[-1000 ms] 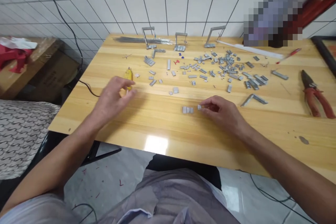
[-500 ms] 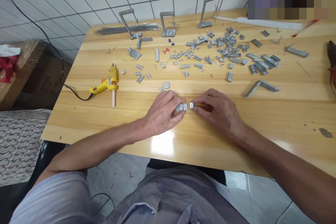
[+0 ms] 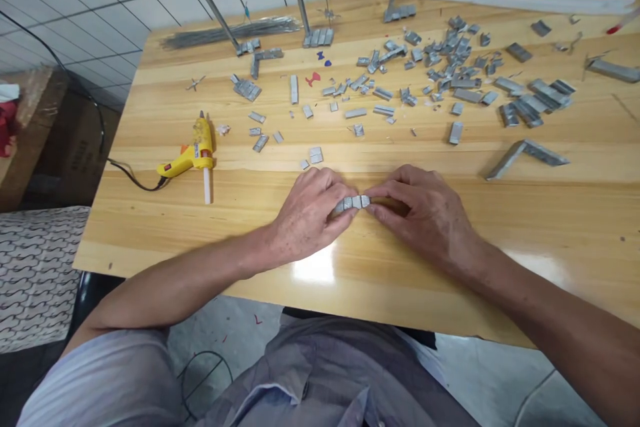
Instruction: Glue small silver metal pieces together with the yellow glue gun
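Observation:
My left hand (image 3: 317, 210) pinches a short row of small grey metallic blocks (image 3: 352, 203) on the wooden table. From the other side, my right hand (image 3: 417, 207) pinches one more grey block (image 3: 365, 201) between thumb and forefinger, pressed against the row's right end. The fingertips of both hands nearly meet. Just beyond my left hand lie a flat grey piece (image 3: 316, 155) and a smaller bit. A yellow hot glue gun (image 3: 193, 153) rests on its side to the left, a white glue stick poking out of its back end.
Three grey angled frames, one of them a small stand (image 3: 317, 13), line the wall beside a bundle of thin wires (image 3: 225, 32). Loose grey pieces (image 3: 450, 57) are scattered across the table's far half. A bent grey strip (image 3: 525, 153) lies right of my right hand.
My left hand came from the glue gun, which it has let go, to the row of blocks and gripped it. My right hand's block has closed the gap to the row.

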`<state>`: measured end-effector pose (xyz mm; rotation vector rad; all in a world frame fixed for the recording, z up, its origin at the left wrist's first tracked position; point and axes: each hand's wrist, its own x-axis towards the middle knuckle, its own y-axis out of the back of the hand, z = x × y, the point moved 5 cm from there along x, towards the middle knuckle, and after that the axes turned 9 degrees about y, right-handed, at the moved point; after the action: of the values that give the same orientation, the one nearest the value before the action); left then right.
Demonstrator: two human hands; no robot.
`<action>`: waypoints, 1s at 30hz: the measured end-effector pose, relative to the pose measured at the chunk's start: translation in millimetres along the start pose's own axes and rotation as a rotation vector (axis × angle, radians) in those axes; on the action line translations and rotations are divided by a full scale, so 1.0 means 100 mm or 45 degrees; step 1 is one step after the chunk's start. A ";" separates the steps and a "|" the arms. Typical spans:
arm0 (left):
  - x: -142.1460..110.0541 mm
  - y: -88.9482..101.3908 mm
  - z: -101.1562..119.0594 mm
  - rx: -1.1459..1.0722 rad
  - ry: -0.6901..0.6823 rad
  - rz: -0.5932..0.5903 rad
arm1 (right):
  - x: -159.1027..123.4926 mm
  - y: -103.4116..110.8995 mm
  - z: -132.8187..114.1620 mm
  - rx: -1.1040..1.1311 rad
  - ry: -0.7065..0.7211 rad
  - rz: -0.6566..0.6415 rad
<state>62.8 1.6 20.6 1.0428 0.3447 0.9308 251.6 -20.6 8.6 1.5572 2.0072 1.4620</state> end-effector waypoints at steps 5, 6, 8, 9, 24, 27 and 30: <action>0.00 0.00 -0.01 -0.011 0.025 -0.018 | 0.00 0.00 -0.01 -0.003 -0.019 -0.025; 0.00 0.00 -0.01 -0.015 0.025 -0.018 | 0.00 0.00 -0.01 -0.005 -0.020 -0.024; 0.00 0.00 -0.01 -0.019 0.022 -0.020 | 0.01 0.00 -0.01 -0.004 -0.023 -0.024; 0.00 0.00 -0.01 -0.019 0.020 -0.022 | 0.01 -0.01 -0.01 -0.002 -0.025 -0.021; 0.01 0.00 -0.01 -0.057 0.002 -0.005 | 0.02 -0.03 -0.01 0.006 -0.042 -0.041; 0.00 0.00 -0.01 -0.035 -0.004 0.009 | 0.01 -0.03 -0.02 0.002 -0.035 -0.061; -0.01 -0.01 -0.02 -0.021 0.016 -0.009 | -0.01 -0.03 -0.01 0.000 -0.028 -0.082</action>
<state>61.6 2.0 18.9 1.0201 0.3505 0.9331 249.4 -21.9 6.3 1.4877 2.0257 1.4147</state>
